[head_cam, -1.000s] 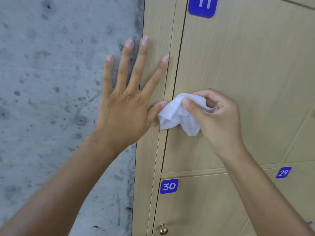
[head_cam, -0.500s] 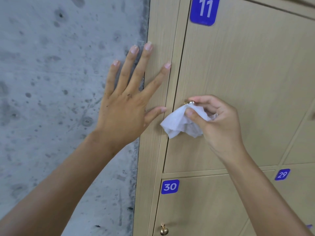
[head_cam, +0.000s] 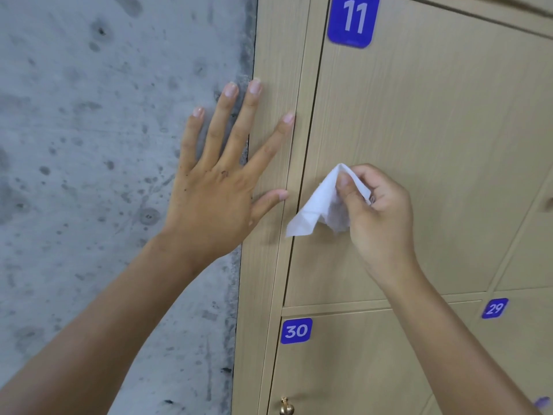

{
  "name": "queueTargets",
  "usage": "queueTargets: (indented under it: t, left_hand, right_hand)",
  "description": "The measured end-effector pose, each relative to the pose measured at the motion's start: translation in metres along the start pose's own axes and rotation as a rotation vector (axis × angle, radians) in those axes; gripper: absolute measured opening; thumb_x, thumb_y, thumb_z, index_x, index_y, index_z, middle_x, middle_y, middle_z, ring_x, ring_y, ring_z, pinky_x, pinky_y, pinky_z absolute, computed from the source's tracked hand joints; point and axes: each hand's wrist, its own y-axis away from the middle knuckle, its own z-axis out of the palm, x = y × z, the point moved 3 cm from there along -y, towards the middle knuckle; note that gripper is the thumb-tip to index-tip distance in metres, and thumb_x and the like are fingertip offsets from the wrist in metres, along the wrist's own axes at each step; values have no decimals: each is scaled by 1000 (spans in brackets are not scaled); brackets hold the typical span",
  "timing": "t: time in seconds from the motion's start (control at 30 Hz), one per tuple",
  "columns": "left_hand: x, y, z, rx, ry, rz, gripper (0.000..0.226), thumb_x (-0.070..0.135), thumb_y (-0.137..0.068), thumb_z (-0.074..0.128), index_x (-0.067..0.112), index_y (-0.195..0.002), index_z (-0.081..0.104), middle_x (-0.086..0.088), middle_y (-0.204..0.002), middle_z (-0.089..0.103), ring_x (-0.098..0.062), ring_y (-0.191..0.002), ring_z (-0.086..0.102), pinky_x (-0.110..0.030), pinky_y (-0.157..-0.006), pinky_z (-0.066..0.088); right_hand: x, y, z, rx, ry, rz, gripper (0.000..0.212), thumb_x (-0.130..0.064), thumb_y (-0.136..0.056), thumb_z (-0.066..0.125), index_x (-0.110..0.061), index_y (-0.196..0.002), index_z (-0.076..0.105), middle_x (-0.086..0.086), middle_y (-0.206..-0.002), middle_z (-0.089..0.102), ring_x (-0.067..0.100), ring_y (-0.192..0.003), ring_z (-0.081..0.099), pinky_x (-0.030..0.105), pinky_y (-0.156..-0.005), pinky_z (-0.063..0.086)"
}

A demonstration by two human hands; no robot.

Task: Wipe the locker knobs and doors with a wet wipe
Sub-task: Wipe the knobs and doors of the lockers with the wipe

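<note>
A light wooden locker door (head_cam: 434, 121) carries a blue tag reading 11 (head_cam: 353, 20). My right hand (head_cam: 377, 211) pinches a crumpled white wet wipe (head_cam: 317, 208) against the door's left edge at mid height; the wipe and my fingers hide the knob there. My left hand (head_cam: 221, 175) lies flat with fingers spread, palm on the locker's side frame (head_cam: 269, 265) and the wall beside it. Below, door 30 (head_cam: 344, 369) shows a small brass knob (head_cam: 286, 406) at the bottom edge.
A stained grey concrete wall (head_cam: 104, 145) fills the left half. Door 29 (head_cam: 514, 348) sits at the lower right with its blue tag (head_cam: 494, 308). Another locker door lies to the right, a knob just visible at the frame's edge (head_cam: 549, 203).
The wipe covered the knob, the brass knob showed above it half a second ago, and the wipe is wrapped over it again. The view has drifted upward slightly. My left hand stays pressed in place.
</note>
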Motion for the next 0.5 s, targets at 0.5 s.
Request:
queueTargets:
  t: [0.5]
  left_hand:
    - [1, 1, -1, 8, 4, 8, 75, 69, -104, 18, 30, -165, -1, -17, -172, -3, -37, -159, -3, -57, -127, 5]
  right_hand:
    - [-4, -5, 37, 367, 844, -518, 36, -32, -102, 45, -9, -81, 63, 2, -59, 57, 25, -40, 46, 23, -44, 22]
